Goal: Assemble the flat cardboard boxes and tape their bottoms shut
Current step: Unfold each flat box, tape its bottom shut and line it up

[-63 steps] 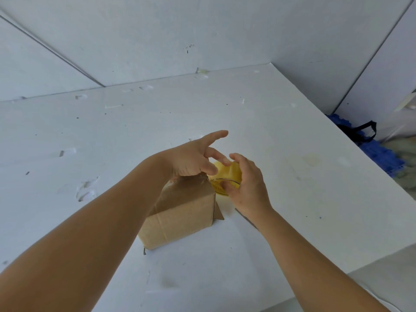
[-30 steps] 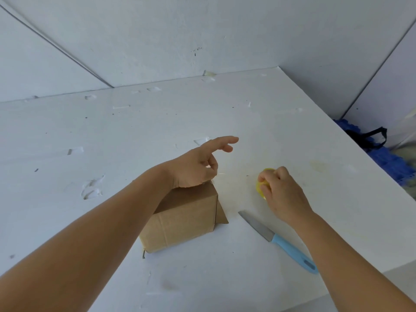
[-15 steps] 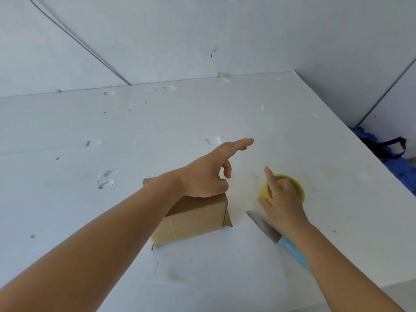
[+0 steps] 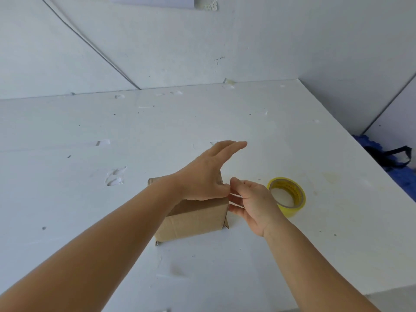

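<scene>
One small cardboard box point(image 4: 193, 218) stands on the white table point(image 4: 247, 122), near the middle of the view, with its closed flaps turned up. The left hand point(image 4: 206, 176) rests on that top face, heel and thumb pressing down, its fingers straight and lifted clear of the cardboard. The right hand point(image 4: 254, 204) is at the box's right edge, thumb and forefinger pinched on what looks like a strip of clear tape point(image 4: 235, 200) stretched between the two hands (only thin glints of it show, so its far end cannot be told).

The box looks light and fairly stiff, though its walls would likely buckle under a hard squeeze and it would probably skid on the smooth table if pushed sideways. Pressing flat on the flaps, as the left hand does, seems the sound way to hold it. The tape is thin and limp, apt to fold onto itself; it is best held taut by its ends.

Just beside the right hand, apart from the box, one roll of yellow packing tape point(image 4: 287, 198) lies flat on the table. At the far right edge, off the table, a blue heap point(image 4: 380, 149) with a black strap shows.

Count: one box, one roll, one strip, two hands.
</scene>
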The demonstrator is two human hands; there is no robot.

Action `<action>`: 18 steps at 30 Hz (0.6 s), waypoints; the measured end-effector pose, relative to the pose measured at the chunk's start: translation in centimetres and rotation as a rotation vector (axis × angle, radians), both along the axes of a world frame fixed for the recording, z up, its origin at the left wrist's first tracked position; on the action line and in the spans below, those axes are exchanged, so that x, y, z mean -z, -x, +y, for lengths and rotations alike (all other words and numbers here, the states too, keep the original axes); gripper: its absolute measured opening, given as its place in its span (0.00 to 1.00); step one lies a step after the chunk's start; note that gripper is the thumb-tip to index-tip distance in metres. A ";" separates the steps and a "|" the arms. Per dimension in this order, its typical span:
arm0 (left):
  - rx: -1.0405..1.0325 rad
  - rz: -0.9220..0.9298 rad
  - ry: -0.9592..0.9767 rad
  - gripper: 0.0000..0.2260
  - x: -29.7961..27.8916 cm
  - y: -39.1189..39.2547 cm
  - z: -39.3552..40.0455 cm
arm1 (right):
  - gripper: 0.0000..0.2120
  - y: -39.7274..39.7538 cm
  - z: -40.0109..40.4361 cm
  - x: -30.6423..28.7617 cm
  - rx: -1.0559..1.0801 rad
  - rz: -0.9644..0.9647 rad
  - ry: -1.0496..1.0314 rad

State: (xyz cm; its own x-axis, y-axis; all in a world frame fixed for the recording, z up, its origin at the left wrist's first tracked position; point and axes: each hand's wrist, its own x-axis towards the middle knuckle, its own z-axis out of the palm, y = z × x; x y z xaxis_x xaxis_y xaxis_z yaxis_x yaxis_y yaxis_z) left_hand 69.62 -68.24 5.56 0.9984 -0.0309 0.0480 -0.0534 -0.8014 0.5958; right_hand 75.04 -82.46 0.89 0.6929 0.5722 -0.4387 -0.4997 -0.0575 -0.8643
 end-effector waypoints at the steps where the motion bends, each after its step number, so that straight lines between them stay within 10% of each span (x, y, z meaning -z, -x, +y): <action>1: -0.045 -0.030 -0.111 0.35 0.0 0.6 0.3 | 0.10 0.1 0.0 0.1 -0.006 -0.008 0.015; 5: -0.266 -0.014 -0.395 0.20 0.5 4.4 0.9 | 0.11 0.0 0.5 0.7 -0.009 -0.043 0.094; 9: -0.414 0.056 -0.326 0.29 2.0 7.2 1.5 | 0.12 0.1 0.9 1.3 -0.022 -0.262 0.245; 18: -0.472 0.095 -0.176 0.18 2.5 7.5 1.6 | 0.16 -0.2 1.2 2.2 -0.155 -0.392 0.317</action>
